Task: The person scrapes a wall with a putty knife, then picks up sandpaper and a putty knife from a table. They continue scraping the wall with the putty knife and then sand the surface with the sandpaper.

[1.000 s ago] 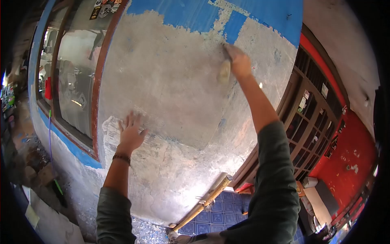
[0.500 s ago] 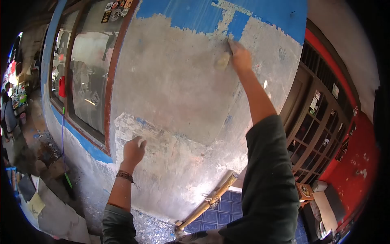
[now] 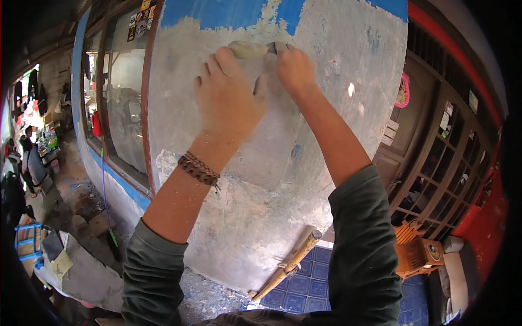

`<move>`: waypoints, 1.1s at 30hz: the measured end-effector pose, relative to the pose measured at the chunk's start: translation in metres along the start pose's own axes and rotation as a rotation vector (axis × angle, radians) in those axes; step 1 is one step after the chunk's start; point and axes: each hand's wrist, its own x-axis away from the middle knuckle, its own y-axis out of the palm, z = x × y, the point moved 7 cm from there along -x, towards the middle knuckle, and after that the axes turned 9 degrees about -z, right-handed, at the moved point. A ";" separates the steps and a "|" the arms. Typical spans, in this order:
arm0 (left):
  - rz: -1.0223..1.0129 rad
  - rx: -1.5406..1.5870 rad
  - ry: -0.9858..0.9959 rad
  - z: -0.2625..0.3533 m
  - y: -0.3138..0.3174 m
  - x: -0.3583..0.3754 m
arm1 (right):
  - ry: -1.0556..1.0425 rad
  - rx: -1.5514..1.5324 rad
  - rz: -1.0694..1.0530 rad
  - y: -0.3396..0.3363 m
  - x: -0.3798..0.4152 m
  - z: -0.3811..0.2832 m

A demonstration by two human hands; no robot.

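Note:
My right hand (image 3: 296,68) is closed around the dark part of a scraper-like tool (image 3: 247,50), whose pale, rounded part points left along the wall. Reaching up beside it, my left hand (image 3: 228,95) has its fingers apart and its thumb out, with the index fingertip right at the tool's pale end. Both hands are in front of the bare grey wall (image 3: 244,157), just below a ragged edge of blue paint (image 3: 223,13). Motion blurs the left hand slightly, and a braided bracelet is on its wrist.
A wood-framed window (image 3: 128,92) is on the left, with a purple-and-green stick (image 3: 105,190) leaning below it. A bamboo pole (image 3: 288,266) leans at the wall's foot. To the right are a glazed door (image 3: 435,157) and a wooden chair (image 3: 410,252). Another person (image 3: 35,163) sits far left.
My left hand has risen from low on the wall to the tool. My right hand has moved left with the tool, whose pale part now points left. The view has shifted.

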 end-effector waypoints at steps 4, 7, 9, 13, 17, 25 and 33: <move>0.007 -0.055 0.175 0.015 0.006 -0.011 | -0.131 0.069 0.093 0.010 0.004 0.002; -0.542 -0.149 0.129 0.016 0.058 -0.005 | -0.218 0.053 0.178 0.013 0.010 0.003; -0.590 -0.215 0.118 0.023 0.070 -0.005 | -0.245 -0.006 0.160 0.013 0.015 0.010; -0.557 -0.392 0.211 0.034 0.078 -0.006 | -0.448 0.022 0.224 -0.018 0.030 0.026; -0.699 -0.452 0.152 0.038 0.075 -0.012 | -0.132 0.065 0.299 -0.058 0.039 0.138; -0.606 -0.444 0.184 0.047 0.079 -0.046 | 0.432 0.039 0.540 -0.117 0.082 0.232; -0.562 -0.424 0.286 0.057 0.073 -0.047 | 0.520 0.018 0.370 -0.108 0.085 0.225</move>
